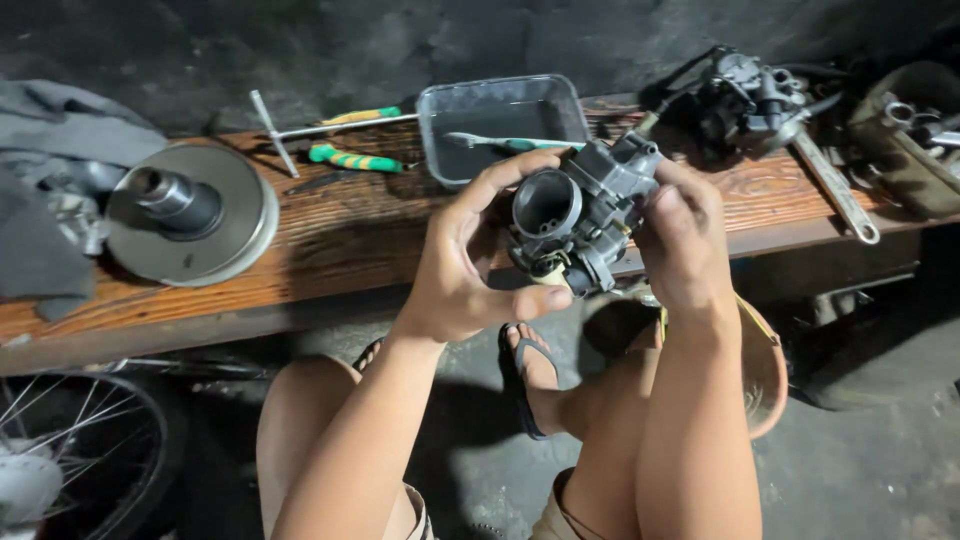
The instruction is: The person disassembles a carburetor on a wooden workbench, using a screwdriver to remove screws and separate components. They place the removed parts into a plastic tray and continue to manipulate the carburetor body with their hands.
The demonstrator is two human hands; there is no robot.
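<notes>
A grey cloth (45,190) lies crumpled at the far left of the worn, grainy wooden tabletop (330,240). To the right of the cloth sits a round, dull metal pulley disc (200,215) with a dark hub. Further right lie a T-handle wrench (290,130) and green-and-yellow screwdrivers (355,158), then a rectangular grey plastic tray (497,120) holding a spanner.

In front of the tray, above the tabletop's near edge, the left hand (470,260) curls its fingers (520,170) around a cast grey metal carburetor (580,215) with a round open bore. The right hand (685,235) grips its other side, covering much of the body.

Right of the tray rest a dark engine part (750,95) and a long flat steel wrench (835,185).
</notes>
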